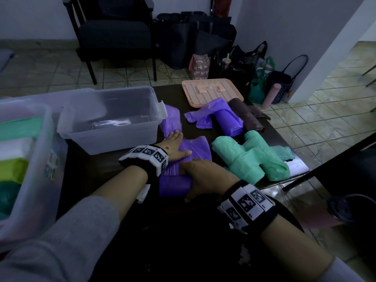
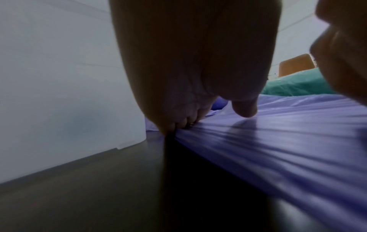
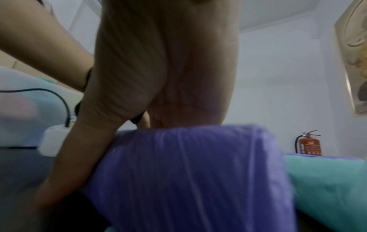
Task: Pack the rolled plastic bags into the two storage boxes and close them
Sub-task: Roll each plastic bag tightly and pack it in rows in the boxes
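Note:
A half-rolled purple bag roll point(image 1: 175, 187) lies near the front of the dark table, its loose sheet point(image 1: 195, 147) stretched away from me. My left hand point(image 1: 180, 144) presses flat on that sheet with straight fingers point(image 2: 178, 124), beside the empty clear box point(image 1: 114, 119). My right hand point(image 1: 190, 180) grips the rolled part point(image 3: 188, 172), fingers over its top and thumb at its near end. A second clear box point(image 1: 43, 151) at the far left holds several rolls in green, white and lime. Another purple roll point(image 1: 227, 121), a brown roll point(image 1: 246, 115) and green rolls point(image 1: 250, 157) lie to the right.
A peach lid point(image 1: 211, 92) lies at the table's far edge. Beyond the table a dark chair point(image 1: 114, 35) and several bags point(image 1: 240, 62) stand on the tiled floor. The empty box's wall point(image 2: 59, 78) stands close to my left hand. The table's right edge runs just past the green rolls.

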The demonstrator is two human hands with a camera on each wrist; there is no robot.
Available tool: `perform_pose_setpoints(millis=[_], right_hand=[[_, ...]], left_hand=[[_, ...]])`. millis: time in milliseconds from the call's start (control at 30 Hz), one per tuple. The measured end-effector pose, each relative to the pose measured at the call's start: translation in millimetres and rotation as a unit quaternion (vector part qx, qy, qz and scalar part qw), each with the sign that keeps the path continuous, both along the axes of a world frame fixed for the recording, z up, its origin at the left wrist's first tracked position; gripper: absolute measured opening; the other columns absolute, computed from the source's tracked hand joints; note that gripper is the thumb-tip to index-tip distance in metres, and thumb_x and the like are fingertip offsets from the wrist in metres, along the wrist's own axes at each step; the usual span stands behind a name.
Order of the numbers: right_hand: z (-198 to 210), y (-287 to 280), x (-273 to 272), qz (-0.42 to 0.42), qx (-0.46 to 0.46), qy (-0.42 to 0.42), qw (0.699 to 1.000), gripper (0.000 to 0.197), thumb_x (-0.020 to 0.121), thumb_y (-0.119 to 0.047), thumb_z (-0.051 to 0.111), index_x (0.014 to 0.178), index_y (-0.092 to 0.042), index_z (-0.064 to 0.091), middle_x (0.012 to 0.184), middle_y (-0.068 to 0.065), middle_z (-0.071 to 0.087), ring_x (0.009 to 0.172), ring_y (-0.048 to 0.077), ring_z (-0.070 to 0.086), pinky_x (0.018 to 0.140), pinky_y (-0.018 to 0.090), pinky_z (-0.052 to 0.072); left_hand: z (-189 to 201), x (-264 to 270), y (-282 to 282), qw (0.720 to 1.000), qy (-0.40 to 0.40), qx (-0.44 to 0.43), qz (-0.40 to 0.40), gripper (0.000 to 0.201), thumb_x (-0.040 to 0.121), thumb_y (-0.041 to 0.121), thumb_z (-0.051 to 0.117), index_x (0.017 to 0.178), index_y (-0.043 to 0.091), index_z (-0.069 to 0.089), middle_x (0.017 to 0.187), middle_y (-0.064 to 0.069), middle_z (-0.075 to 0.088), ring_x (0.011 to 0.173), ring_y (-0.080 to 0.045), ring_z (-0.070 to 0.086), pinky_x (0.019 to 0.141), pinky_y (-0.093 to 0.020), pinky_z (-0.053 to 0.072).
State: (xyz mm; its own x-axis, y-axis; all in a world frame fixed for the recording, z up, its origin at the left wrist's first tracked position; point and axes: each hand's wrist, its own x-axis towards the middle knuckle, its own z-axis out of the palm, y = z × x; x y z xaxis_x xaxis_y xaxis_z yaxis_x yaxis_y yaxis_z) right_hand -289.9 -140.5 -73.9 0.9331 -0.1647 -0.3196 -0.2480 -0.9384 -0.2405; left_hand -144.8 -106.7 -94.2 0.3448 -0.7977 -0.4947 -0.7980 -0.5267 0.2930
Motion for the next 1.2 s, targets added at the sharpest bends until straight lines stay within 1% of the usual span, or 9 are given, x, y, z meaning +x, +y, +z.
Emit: perform_pose_setpoints(millis=[233, 367, 467, 633, 800, 967, 1067, 1133, 1200], right_hand=[[2, -18, 6, -0.033, 0.1, 0.035, 0.994, 0.067, 0.069, -0.037, 0.08, 0.129, -0.018, 0.056, 0.124, 0.005, 0.057, 0.116, 0.019, 0.051, 0.094, 0.023, 0.036], [0, -25, 7, -0.069, 0.142, 0.015, 0.987, 0.061, 0.066, -0.03, 0.084, 0.117, -0.014, 0.053, 0.106, -0.003, 0.053, 0.097, 0.012, 0.05, 0.076, 0.017, 0.033], [1, -29, 10, -0.066, 0.135, 0.022, 0.988, 0.058, 0.07, -0.032, 0.081, 0.117, -0.012, 0.056, 0.104, -0.005, 0.051, 0.094, 0.008, 0.047, 0.072, 0.014, 0.031], [4, -37, 14, -0.057, 0.137, 0.031, 0.988, 0.048, 0.08, -0.036, 0.072, 0.118, -0.009, 0.063, 0.101, 0.0, 0.058, 0.09, 0.008, 0.048, 0.073, 0.013, 0.031], [4, -42, 16, -0.075, 0.154, 0.013, 0.985, 0.046, 0.084, -0.031, 0.068, 0.123, -0.008, 0.057, 0.111, 0.005, 0.061, 0.096, 0.01, 0.052, 0.078, 0.015, 0.038], [1, -41, 13, -0.121, 0.154, -0.031, 0.98, 0.034, 0.085, -0.032, 0.067, 0.11, -0.008, 0.063, 0.099, 0.001, 0.061, 0.09, 0.01, 0.052, 0.073, 0.017, 0.036], [-3, -35, 12, -0.109, 0.084, -0.054, 0.989, 0.036, 0.089, -0.034, 0.06, 0.115, -0.01, 0.065, 0.113, 0.013, 0.061, 0.104, 0.021, 0.054, 0.085, 0.022, 0.037], [-11, -21, 8, -0.113, -0.053, -0.115, 0.986, 0.04, 0.091, -0.038, 0.053, 0.118, -0.01, 0.061, 0.115, 0.015, 0.056, 0.112, 0.031, 0.05, 0.09, 0.035, 0.042], [-19, 0, 1, -0.124, -0.129, -0.187, 0.966, 0.04, 0.087, -0.039, 0.044, 0.101, -0.007, 0.063, 0.095, 0.014, 0.059, 0.089, 0.034, 0.059, 0.067, 0.039, 0.05]], left_hand=[[3, 1, 4, 0.999, 0.009, -0.044, 0.024, 0.073, 0.097, 0.042, 0.04, 0.151, 0.012, 0.002, 0.158, -0.008, -0.003, 0.146, -0.023, -0.001, 0.119, -0.04, 0.006], [15, -8, 5, 0.999, -0.022, -0.027, 0.025, 0.068, 0.098, 0.044, 0.036, 0.151, 0.014, 0.005, 0.158, -0.009, -0.003, 0.146, -0.028, -0.001, 0.116, -0.046, 0.005], [30, -13, 10, 0.997, -0.017, -0.076, 0.003, 0.055, 0.098, 0.034, 0.042, 0.146, 0.01, 0.028, 0.153, -0.013, 0.025, 0.142, -0.024, 0.022, 0.113, -0.033, 0.018], [52, -20, 28, 0.992, -0.005, -0.123, 0.0, 0.023, 0.089, 0.016, 0.06, 0.111, 0.011, 0.066, 0.116, -0.005, 0.065, 0.111, -0.02, 0.058, 0.088, -0.023, 0.042], [50, -17, 46, 0.999, 0.019, -0.041, -0.008, 0.039, 0.085, 0.004, 0.062, 0.123, 0.012, 0.06, 0.122, -0.005, 0.063, 0.113, -0.019, 0.058, 0.097, -0.027, 0.045], [38, -19, 61, 0.999, 0.006, -0.05, -0.018, 0.064, 0.071, 0.032, 0.079, 0.127, 0.016, 0.052, 0.128, -0.005, 0.054, 0.117, -0.019, 0.051, 0.097, -0.028, 0.041], [30, -25, 60, 0.997, -0.014, -0.07, -0.001, 0.061, 0.073, 0.028, 0.077, 0.126, 0.015, 0.049, 0.127, -0.01, 0.049, 0.116, -0.024, 0.049, 0.094, -0.03, 0.04], [30, -24, 56, 0.997, -0.03, -0.072, 0.006, 0.058, 0.077, 0.023, 0.074, 0.127, 0.013, 0.048, 0.129, -0.013, 0.046, 0.118, -0.027, 0.047, 0.094, -0.03, 0.039], [31, -19, 49, 0.998, -0.034, -0.054, 0.006, 0.055, 0.077, 0.024, 0.074, 0.125, 0.014, 0.051, 0.129, -0.012, 0.049, 0.117, -0.026, 0.05, 0.092, -0.029, 0.041]])
